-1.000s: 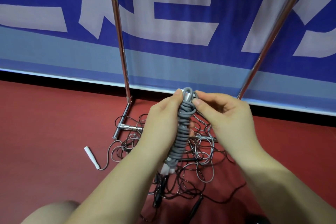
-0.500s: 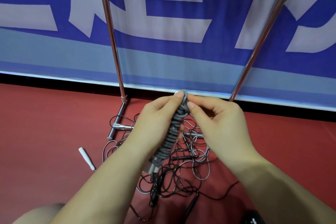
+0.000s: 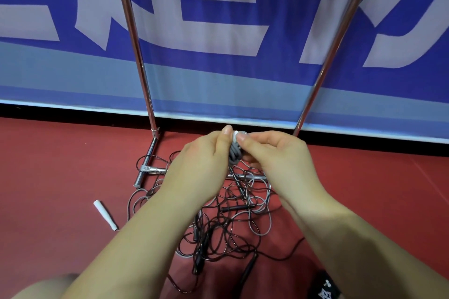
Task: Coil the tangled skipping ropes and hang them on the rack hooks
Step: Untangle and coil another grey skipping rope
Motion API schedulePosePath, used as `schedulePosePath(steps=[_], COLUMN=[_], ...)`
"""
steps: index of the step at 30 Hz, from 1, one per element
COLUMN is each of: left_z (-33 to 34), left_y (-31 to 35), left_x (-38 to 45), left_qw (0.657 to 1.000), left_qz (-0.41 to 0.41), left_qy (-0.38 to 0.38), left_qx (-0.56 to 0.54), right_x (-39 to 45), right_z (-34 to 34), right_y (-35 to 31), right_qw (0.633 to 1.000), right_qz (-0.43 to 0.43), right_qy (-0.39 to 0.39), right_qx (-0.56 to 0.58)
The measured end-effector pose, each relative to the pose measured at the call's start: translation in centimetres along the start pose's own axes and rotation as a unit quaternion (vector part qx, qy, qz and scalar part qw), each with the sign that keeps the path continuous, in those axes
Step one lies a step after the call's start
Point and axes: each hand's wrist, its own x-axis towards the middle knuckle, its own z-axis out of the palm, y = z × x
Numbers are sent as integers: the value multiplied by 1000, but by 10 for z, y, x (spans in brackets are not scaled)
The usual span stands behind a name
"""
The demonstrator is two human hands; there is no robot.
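Observation:
A grey skipping rope wound into a tight coil point(image 3: 235, 154) is held upright between both hands above the floor. My left hand point(image 3: 199, 165) grips the coil's body, and most of the coil is hidden behind it. My right hand point(image 3: 274, 160) pinches the loop at the coil's top between thumb and fingertips. Below them a tangle of dark and grey ropes point(image 3: 226, 223) lies on the red floor, with black handles point(image 3: 234, 208) among it. The rack's two chrome uprights point(image 3: 136, 56) rise behind; its hooks are out of view.
A white rope handle point(image 3: 105, 215) lies on the floor at the left of the tangle. The rack's chrome foot bar point(image 3: 147, 162) runs along the floor under the ropes. A blue and white banner point(image 3: 218, 31) stands close behind. A dark shoe point(image 3: 324, 289) shows at the bottom right.
The coil has tipped away, so less of its length shows. Both hands have closed in round its top, and the view has shifted slightly right and down.

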Motion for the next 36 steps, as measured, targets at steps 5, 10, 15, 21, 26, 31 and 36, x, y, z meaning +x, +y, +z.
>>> schedulePosePath(steps=[5,10,15,21,26,31,36], left_z=[0,0,12,17,11,12,8], left_y=[-3,-2,-2,-6,-6,-8,-6], left_x=[2,1,-5,-3,-5,-2,-2], left_qw=[1000,999,998,994,995,989,988], left_qz=[-15,-15,-8,-12,-19,-36,-42], left_qy=[9,30,54,76,80,101,91], left_qx=[-1,-17,-44,-76,-59,-106,-113], right_x=[0,-2,-7,-4,0,-2,0], right_z=[4,9,13,16,17,18,18], right_y=[5,3,3,4,2,-2,1], right_qw=[1000,999,993,986,995,996,994], right_qz=[23,-3,29,59,34,5,8], right_qy=[14,29,55,58,22,24,33], right_qx=[4,17,98,142,91,90,100])
